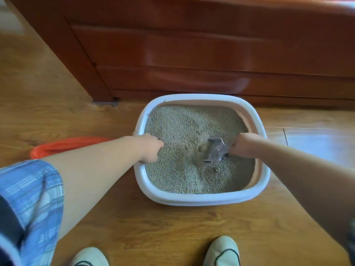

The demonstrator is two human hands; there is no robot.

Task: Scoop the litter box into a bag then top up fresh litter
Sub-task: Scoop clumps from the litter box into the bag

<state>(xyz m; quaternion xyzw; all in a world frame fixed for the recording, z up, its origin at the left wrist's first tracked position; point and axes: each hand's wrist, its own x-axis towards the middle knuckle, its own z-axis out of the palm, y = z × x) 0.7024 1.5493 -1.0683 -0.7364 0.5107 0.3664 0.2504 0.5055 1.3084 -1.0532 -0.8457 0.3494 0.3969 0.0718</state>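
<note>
A white litter box [201, 199] stands on the wooden floor, filled with grey-beige granules [182, 127]. My right hand [245, 145] grips the handle of a grey scoop [216, 149], whose blade sits tilted in the litter near the box's right side. My left hand [150, 147] grips the box's left rim, fingers curled over it into the litter's edge. An orange plastic bag [65, 145] lies on the floor left of the box, partly hidden behind my left forearm.
A dark red wooden cabinet [192, 54] rises right behind the box. My two feet in pale slippers [222, 250] stand at the near edge. A pale tile strip [317, 143] lies to the box's right.
</note>
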